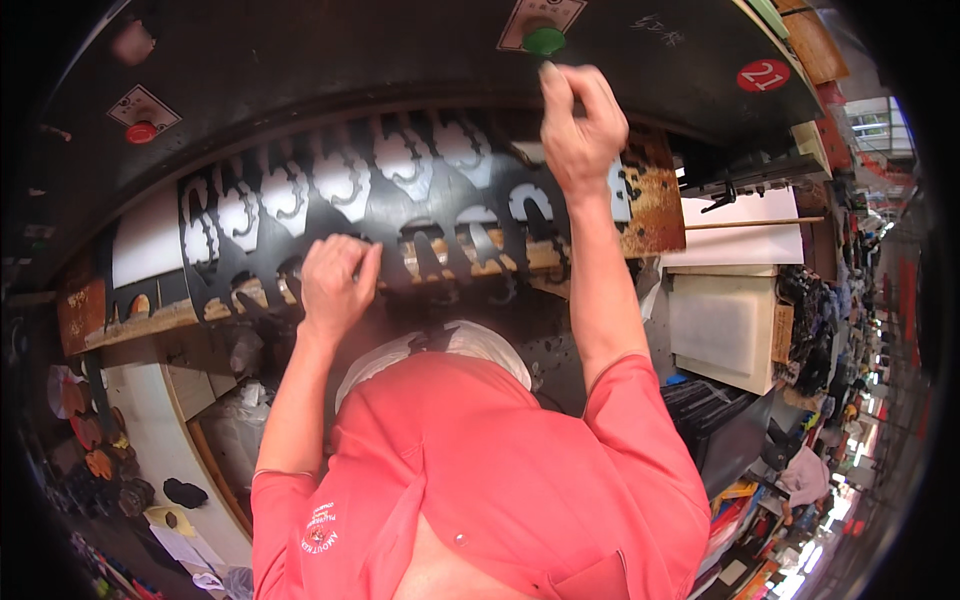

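Note:
A black sheet punched with rows of curved cut-outs lies on the bed of a dark press machine, over a wooden board. My left hand is closed as a fist on the sheet's near edge. My right hand is stretched far forward, fingers curled and forefinger raised, its tip just under a green round button on the machine's upper panel. It holds nothing.
A red button sits on the panel's left side, and a red round sticker on its right. White slabs are stacked to the right. Dark and orange cut pieces pile up at lower left. A cluttered aisle runs along the right.

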Demonstrator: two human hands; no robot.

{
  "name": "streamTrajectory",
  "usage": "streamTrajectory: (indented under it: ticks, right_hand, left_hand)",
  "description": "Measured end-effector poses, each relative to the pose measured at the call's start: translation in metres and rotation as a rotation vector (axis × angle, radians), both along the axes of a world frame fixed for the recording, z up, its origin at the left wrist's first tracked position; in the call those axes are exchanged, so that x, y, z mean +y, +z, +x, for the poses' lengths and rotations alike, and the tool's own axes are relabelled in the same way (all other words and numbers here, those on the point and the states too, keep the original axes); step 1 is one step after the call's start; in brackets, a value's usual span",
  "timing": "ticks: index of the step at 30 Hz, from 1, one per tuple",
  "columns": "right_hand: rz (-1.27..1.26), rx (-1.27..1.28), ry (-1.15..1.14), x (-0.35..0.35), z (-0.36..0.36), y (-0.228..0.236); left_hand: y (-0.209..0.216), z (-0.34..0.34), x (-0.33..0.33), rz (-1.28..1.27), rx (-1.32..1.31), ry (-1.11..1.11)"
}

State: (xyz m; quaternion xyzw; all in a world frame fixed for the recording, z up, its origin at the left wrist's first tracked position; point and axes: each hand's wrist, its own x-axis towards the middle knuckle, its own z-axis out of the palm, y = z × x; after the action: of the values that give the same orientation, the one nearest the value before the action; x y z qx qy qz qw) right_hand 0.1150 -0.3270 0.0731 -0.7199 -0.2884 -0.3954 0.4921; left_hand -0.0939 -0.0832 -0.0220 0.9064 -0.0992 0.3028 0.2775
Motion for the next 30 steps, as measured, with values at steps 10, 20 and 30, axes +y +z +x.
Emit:
streamTrajectory:
  ticks: [10,20,30]
  right_hand:
    - [-0.024,0.408,-0.069,-0.067,-0.095,-0.064]
    - [-0.204,0.135,-0.091,-0.063,-0.108,-0.120]
    - [-0.105,0.332,-0.008,-0.067,-0.119,-0.110]
  left_hand:
    - [0.000,0.007,-0.025,-0.043,-0.004,0.120]
    - [0.004,0.006,-0.026,-0.044,0.065,0.095]
    - [0.007,0.004,-0.035,-0.050,0.197,0.194]
